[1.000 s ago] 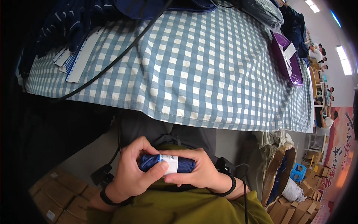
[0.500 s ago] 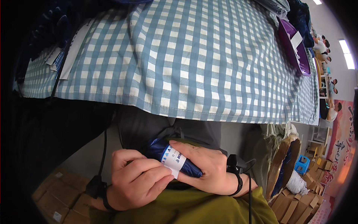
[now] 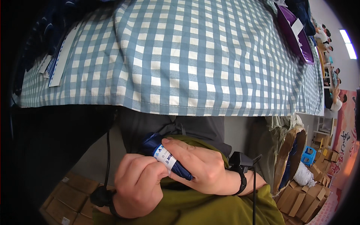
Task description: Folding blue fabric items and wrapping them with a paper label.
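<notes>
Over my lap I hold a small, tightly wound roll of shiny dark blue material [image 3: 151, 142]. A white paper band [image 3: 164, 155] with blue print goes around its middle. My right hand [image 3: 204, 165] wraps the roll from the right, thumb lying along its top. The fingers of my left hand [image 3: 139, 182] are closed in a pinch on the lower edge of the band. What lies right under those fingertips is hidden.
Ahead is a table with a blue-and-white checked cloth [image 3: 180, 63]. It bears a purple basket [image 3: 308, 58] at right and paper strips [image 3: 62, 62] at left. Cardboard boxes [image 3: 303, 200] and a blue stool [image 3: 308, 155] stand right; more boxes [image 3: 69, 195] lie lower left. People sit far right.
The roll and both hands have shifted slightly left. My left fingers have drawn in against the band, and less loose white paper shows beneath them. The view has turned a little.
</notes>
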